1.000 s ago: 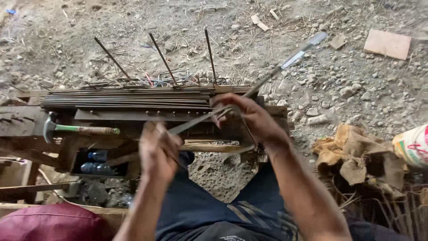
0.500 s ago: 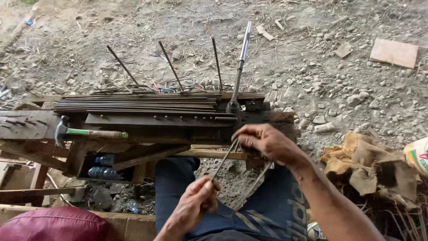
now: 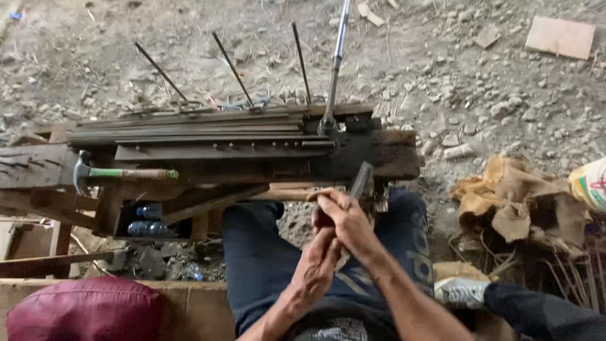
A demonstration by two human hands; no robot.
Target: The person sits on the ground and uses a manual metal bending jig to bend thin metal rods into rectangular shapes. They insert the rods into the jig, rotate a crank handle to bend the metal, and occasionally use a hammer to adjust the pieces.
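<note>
I sit at a low wooden bench (image 3: pixel 394 155), with my knees under its edge. My right hand (image 3: pixel 346 218) and my left hand (image 3: pixel 317 265) are pressed together over my lap, both closed on a bent piece of thin steel rod (image 3: pixel 361 180) whose grey end sticks up toward the bench. A long metal bending lever (image 3: pixel 334 69) stands on the bench top just beyond my hands, pointing away from me, and neither hand touches it. A bundle of straight steel rods (image 3: pixel 189 129) lies along the bench.
A hammer with a green handle (image 3: pixel 126 173) rests on the bench at left. Three dark rods (image 3: pixel 233 60) stick up behind it. Plastic bottles (image 3: pixel 148 221) lie underneath. Crumpled burlap (image 3: pixel 511 202) and a white shoe (image 3: pixel 461 292) are at right, a maroon cushion (image 3: pixel 88 312) at lower left. Gravel ground lies beyond.
The lever swung from leaning right to pointing straight away. My right hand let go of it and drew back to my lap, and my left hand came up against it on the bent rod.
</note>
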